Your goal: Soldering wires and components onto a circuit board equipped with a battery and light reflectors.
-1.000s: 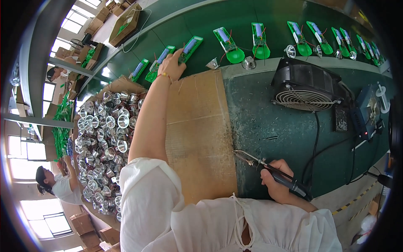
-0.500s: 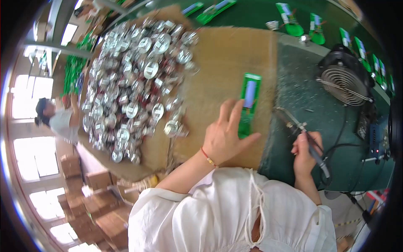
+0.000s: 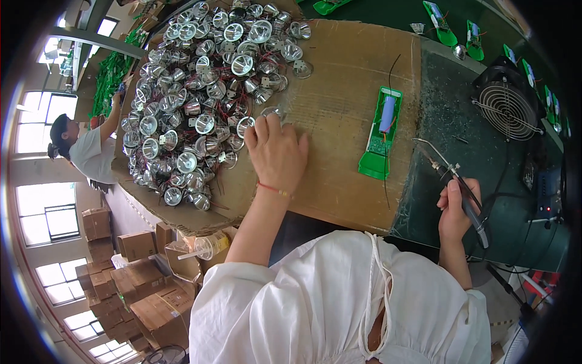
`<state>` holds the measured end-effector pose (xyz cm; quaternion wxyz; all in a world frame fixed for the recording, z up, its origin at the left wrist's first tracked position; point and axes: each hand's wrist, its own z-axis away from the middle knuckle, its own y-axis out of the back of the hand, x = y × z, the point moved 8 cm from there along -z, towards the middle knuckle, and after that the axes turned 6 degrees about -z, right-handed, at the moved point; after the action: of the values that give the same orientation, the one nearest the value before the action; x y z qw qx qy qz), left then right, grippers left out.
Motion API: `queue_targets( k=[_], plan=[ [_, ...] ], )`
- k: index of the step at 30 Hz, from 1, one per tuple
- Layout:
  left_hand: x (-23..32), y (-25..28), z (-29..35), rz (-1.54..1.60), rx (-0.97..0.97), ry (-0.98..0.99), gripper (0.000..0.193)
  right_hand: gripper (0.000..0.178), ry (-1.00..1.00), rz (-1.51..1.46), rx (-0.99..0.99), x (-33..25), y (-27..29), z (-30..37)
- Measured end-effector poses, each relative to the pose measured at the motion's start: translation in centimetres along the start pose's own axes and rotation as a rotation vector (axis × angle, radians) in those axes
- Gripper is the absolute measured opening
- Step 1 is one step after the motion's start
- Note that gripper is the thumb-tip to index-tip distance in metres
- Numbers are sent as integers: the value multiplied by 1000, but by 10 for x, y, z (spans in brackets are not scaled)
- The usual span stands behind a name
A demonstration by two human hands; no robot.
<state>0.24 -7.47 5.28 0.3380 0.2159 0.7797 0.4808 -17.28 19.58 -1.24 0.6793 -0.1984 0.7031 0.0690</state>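
My left hand is palm down at the right edge of a heap of shiny lamp reflectors. Its fingers curl downward beside a reflector; the fingertips and whatever lies under them are hidden. In my right hand is a soldering iron with a thin curved metal tube along it, its tip pointing up and left. Between my hands, on the cardboard, lies a green plastic housing with a blue cylindrical battery, a small circuit board and thin wires. Neither hand touches the housing.
Brown cardboard covers the work surface beside a dark green mat. At right stand a black fan with a wire guard and a blue box with cables. More green housings line the back. Another person works at far left.
My left hand has moved from the green housing leftward to the reflectors, uncovering the housing. My right hand still holds the soldering iron. The whole view has shifted.
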Motion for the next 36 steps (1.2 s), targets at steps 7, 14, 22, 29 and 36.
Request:
queue_targets(
  k=[7,14,22,29,36],
  plan=[
    [24,-3,7,483,117,-216,10,15,-29,10,-53,-17,-5,17],
    [66,-11,17,1166,-307,8,9,16,26,29,-278,-24,-43,19],
    [76,-24,16,1168,-513,84,16,17,59,123,-257,-19,-42,19],
    [81,-29,13,1218,-582,66,15,17,32,121,-267,-14,-47,17],
    [82,-33,11,1237,-590,78,16,13,41,96,-231,-16,-46,16]
  ],
)
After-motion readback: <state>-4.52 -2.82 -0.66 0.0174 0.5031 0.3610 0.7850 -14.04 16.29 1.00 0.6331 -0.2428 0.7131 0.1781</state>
